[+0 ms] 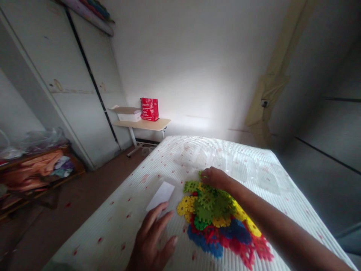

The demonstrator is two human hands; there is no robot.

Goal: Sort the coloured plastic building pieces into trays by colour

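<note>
A pile of plastic flower-shaped interlocking discs lies on the bed. It holds olive-green discs, yellow discs, blue discs and red discs. My right hand reaches over to the far side of the pile, its fingers closed on a green disc that shows only in part. Left of the pile, my left hand is held with fingers apart and nothing in them. Just beyond its fingertips lies a clear plastic piece with a white paper on it.
Several clear plastic trays stand in a row behind the pile, on the striped, red-dotted bed cover. Against the far wall, a small table bears a red bag and a white box. Sliding wardrobe doors stand left.
</note>
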